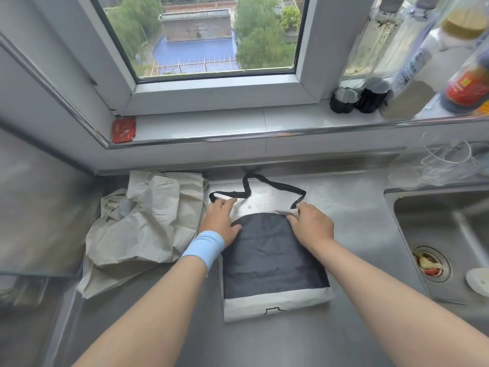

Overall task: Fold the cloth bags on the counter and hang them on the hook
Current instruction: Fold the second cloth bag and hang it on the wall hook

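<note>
A dark bag (270, 258) with a white rim lies flat in the middle of the counter (357, 221), its black strap (264, 180) looping toward the back edge. The left hand (221, 221), with a blue wristband (203, 246), lies flat with straight fingers on the bag's far left corner. The right hand (312, 225) pinches the white cloth at the far right corner. Crumpled beige bags (143, 223) sit heaped just beside it, toward the counter's back left corner. The sink (436, 221) is sunk into the right end.
</note>
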